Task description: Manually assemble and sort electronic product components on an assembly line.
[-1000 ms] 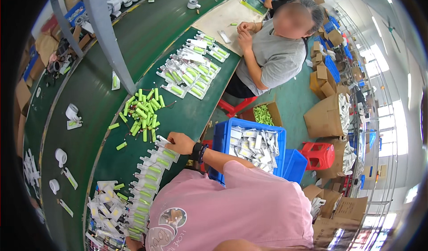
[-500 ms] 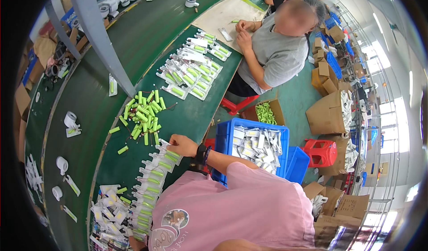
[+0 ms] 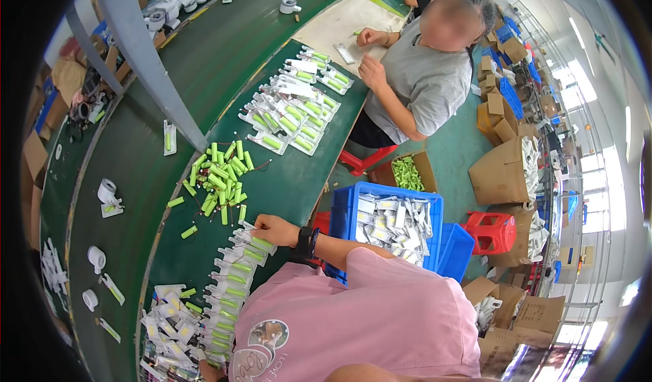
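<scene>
My right hand (image 3: 275, 230) is at the far end of an overlapping row of white plastic housings (image 3: 227, 288), most with a green cylindrical battery lying in them. Its fingers are bent over the last housing, and their tips are too small to show what they pinch. At the row's near end, my left hand (image 3: 209, 370) shows only in part beside the housings, its fingers hidden. Beyond my right hand lies a loose heap of green batteries (image 3: 221, 178) with thin wires. White housings with pale yellow panels (image 3: 166, 324) are piled left of the row.
Across the green bench, a co-worker (image 3: 428, 69) sits by a group of battery-filled housings (image 3: 292, 107). To my right stand a blue crate (image 3: 348, 212) of white parts, a carton of batteries (image 3: 424, 161) and a red stool (image 3: 489, 232). A grey post (image 3: 146, 56) rises beside a green conveyor (image 3: 112, 249).
My right hand has shifted slightly left and down over the last housing. The co-worker's hands, close together before, are now apart. The whole view has moved a little.
</scene>
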`<state>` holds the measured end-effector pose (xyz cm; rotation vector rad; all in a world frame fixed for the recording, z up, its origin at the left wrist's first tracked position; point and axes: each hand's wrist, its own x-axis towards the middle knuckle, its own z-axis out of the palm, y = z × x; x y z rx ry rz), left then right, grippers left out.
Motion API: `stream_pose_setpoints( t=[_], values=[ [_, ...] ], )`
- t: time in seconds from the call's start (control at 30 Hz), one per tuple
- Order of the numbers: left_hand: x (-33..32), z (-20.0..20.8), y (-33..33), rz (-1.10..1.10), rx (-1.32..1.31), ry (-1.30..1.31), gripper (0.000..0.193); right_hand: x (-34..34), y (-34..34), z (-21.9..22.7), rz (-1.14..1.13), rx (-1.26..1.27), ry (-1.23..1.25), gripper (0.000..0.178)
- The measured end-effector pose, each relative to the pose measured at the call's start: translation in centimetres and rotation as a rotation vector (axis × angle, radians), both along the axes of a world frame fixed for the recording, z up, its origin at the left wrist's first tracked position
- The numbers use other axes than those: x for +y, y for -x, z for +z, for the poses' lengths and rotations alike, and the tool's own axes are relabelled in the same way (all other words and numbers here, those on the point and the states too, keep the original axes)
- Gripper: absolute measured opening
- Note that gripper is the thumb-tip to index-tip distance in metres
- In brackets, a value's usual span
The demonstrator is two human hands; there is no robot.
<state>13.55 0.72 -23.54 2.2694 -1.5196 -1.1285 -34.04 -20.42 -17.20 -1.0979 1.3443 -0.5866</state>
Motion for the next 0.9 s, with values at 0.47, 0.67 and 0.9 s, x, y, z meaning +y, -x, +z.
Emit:
stream_pose_setpoints(
  t=[0.47, 0.67, 0.9],
  values=[
    [1.5, 2.6, 1.4, 0.168, 0.167, -0.068, 0.048, -0.1, -0.1, 1.1, 0.064, 0.031, 0.013, 0.03],
    [2.1, 3.4, 2.0, 0.243, 0.241, -0.099, 0.048, -0.1, -0.3, 1.4, 0.116, 0.084, 0.045, 0.031],
    [2.6, 4.1, 2.6, 0.332, 0.329, -0.133, 0.048, 0.2, -0.6, 1.6, 0.136, 0.099, 0.072, 0.032]
  ],
)
